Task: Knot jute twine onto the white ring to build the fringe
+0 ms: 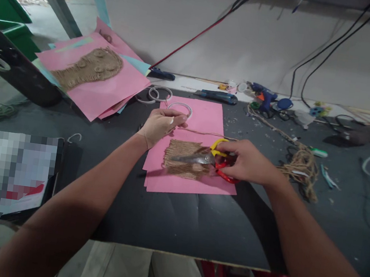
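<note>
My right hand (248,160) is closed round scissors (199,158) with one yellow and one red handle loop. Their blades point left over a patch of brown jute twine (181,167) laid in close rows on pink paper sheets (188,187). Above the patch, my left hand (161,126) pinches a strand of jute twine (206,133) that stretches right toward my other hand. A pale ring (191,107) lies just behind the left fingertips; whether they touch it I cannot tell.
Back left, pink sheets (123,87) bear a twine-covered shape (95,65). Two rings (153,93) and a blue utility knife (216,96) lie behind the paper. A blue glue gun (263,96) sits back right, near a twine tangle (300,167). A dark cylinder (17,66) leans left.
</note>
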Demonstrator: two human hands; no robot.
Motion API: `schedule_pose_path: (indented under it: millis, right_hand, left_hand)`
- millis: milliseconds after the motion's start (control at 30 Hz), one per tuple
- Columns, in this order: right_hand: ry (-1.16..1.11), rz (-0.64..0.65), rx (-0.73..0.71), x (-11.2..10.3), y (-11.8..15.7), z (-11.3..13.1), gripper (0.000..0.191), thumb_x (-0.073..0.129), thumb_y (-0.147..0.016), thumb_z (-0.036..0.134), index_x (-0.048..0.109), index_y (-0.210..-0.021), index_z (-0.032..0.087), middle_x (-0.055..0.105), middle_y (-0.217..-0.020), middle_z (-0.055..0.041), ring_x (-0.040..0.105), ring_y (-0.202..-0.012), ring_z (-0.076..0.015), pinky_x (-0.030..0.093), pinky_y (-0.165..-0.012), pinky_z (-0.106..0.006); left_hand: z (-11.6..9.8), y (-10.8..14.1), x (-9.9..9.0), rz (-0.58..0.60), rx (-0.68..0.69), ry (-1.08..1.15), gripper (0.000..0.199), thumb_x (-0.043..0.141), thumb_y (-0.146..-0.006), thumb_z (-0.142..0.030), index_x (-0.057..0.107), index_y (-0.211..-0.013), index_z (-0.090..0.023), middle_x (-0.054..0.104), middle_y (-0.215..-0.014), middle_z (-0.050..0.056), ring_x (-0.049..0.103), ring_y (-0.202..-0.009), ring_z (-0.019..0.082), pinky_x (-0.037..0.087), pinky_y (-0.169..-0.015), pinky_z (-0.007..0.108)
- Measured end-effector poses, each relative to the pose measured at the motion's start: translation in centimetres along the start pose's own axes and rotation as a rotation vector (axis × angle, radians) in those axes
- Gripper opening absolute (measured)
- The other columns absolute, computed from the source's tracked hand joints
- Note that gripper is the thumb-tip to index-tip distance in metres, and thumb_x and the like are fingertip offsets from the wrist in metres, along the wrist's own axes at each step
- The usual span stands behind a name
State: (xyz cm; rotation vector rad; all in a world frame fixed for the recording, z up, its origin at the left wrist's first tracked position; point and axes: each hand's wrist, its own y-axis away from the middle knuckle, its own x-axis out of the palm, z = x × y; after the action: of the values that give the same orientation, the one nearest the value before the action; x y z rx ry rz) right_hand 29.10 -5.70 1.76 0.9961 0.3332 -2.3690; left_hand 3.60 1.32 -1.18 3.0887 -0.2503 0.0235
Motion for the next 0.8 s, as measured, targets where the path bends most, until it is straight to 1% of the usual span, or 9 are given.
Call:
schedule_pose_path:
  millis: [67,133,300,400,467,533,633,700,800]
  right_hand:
    - [0.03,0.066,-0.023,-0.1,0.1,0.0,0.016,0.064,-0.073,0.019,0.068,-0.088,0.019,0.066,-0.076,0.0012,0.057,-0.064,-0.0129,0.041,-0.06,-0.024]
    - [0.088,0.105,-0.054,-0.1,0.1,0.3,0.021,0.064,-0.075,0.022,0.07,-0.095,0.02,0.07,-0.084,-0.0013,0.061,-0.069,-0.0145,0.042,-0.064,-0.025]
    - [0.239,0.138,-0.103,-0.1,-0.1,1.1,0.019,0.062,-0.076,0.018,0.069,-0.094,0.021,0.072,-0.094,-0.0044,0.064,-0.081,-0.019,0.043,-0.072,-0.027]
    - [0.254,0.153,-0.125,-0.1,-0.1,1.6,0.017,0.057,-0.078,0.018,0.066,-0.093,0.02,0.071,-0.09,-0.0047,0.061,-0.078,-0.019,0.042,-0.071,-0.028]
    - [0.275,0.137,-0.132,0.0,-0.1,1.8,0.017,0.053,-0.082,0.017,0.066,-0.092,0.02,0.071,-0.087,-0.0047,0.059,-0.075,-0.0183,0.04,-0.07,-0.029]
    - [0.315,0.123,-0.125,0.1,-0.2,1.8,0.018,0.049,-0.088,0.02,0.067,-0.085,0.02,0.07,-0.082,-0.0043,0.058,-0.07,-0.0168,0.038,-0.067,-0.028]
    - [0.391,0.088,-0.086,0.6,-0.3,1.5,0.034,0.047,-0.097,0.032,0.065,-0.07,0.02,0.066,-0.068,-0.0033,0.054,-0.061,-0.015,0.034,-0.064,-0.029]
    - [0.432,0.021,-0.055,0.8,-0.4,1.2,0.04,0.046,-0.099,0.037,0.065,-0.068,0.02,0.066,-0.067,-0.0039,0.055,-0.062,-0.0158,0.035,-0.064,-0.03]
    - [0.477,-0.149,-0.036,1.2,-0.4,0.8,0.039,0.046,-0.1,0.039,0.068,-0.074,0.021,0.069,-0.072,-0.0053,0.058,-0.066,-0.0178,0.037,-0.065,-0.031]
  left_hand:
    - [0.0,0.0,0.0,0.004,0.001,-0.001,0.024,0.079,-0.075,-0.036,0.075,-0.084,-0.015,0.074,-0.078,0.007,0.041,-0.047,0.004,0.041,-0.048,0.022]
    - [0.1,-0.1,0.0,0.004,-0.003,0.003,0.024,0.079,-0.076,-0.037,0.074,-0.086,-0.015,0.074,-0.079,0.007,0.041,-0.046,0.004,0.041,-0.048,0.022]
    - [0.3,-0.2,0.0,0.003,0.001,0.009,0.025,0.079,-0.076,-0.038,0.074,-0.087,-0.016,0.075,-0.08,0.006,0.043,-0.047,0.004,0.042,-0.049,0.022]
    - [0.1,-0.1,0.0,0.002,0.028,0.009,0.024,0.077,-0.079,-0.038,0.072,-0.084,-0.015,0.074,-0.079,0.005,0.04,-0.045,0.003,0.042,-0.049,0.023]
    - [0.0,-0.1,0.1,-0.001,0.053,-0.003,0.025,0.076,-0.08,-0.038,0.071,-0.082,-0.014,0.073,-0.078,0.005,0.039,-0.044,0.003,0.042,-0.05,0.023]
    - [-0.1,-0.1,0.1,-0.004,0.067,-0.011,0.025,0.075,-0.08,-0.038,0.069,-0.081,-0.014,0.072,-0.078,0.005,0.039,-0.045,0.003,0.043,-0.051,0.024]
    - [-0.1,-0.1,0.2,-0.016,0.073,-0.01,0.022,0.074,-0.081,-0.037,0.069,-0.08,-0.015,0.071,-0.08,0.005,0.041,-0.047,0.004,0.041,-0.05,0.023]
    - [0.1,-0.2,0.2,-0.012,0.087,-0.011,0.02,0.073,-0.081,-0.035,0.069,-0.077,-0.016,0.066,-0.071,0.003,0.041,-0.048,0.005,0.035,-0.047,0.023]
    - [0.3,-0.4,0.1,0.0,0.088,-0.01,0.017,0.073,-0.08,-0.033,0.069,-0.074,-0.017,0.053,-0.057,-0.002,0.04,-0.047,0.007,0.03,-0.045,0.024]
